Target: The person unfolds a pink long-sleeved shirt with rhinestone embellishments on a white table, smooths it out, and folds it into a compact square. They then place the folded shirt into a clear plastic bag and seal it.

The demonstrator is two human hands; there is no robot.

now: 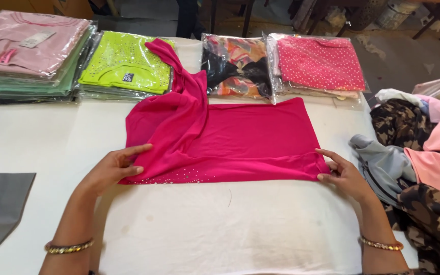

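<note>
Clear bags of folded clothes line the bench's far edge.
Far left, a tall pink-topped stack (29, 43) bearing a grey label (36, 37); next the lime bag (126, 63) with a small dark tag (128, 77); then a multicoloured bag (232, 66) and a dotted pink bag (319, 63).

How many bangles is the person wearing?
2: one gold bangle on the left wrist, one gold bangle on the right wrist. More could sit further up the arms, out of view.

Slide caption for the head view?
Both hands pinch the near edge of a pink top on a white table.
</note>
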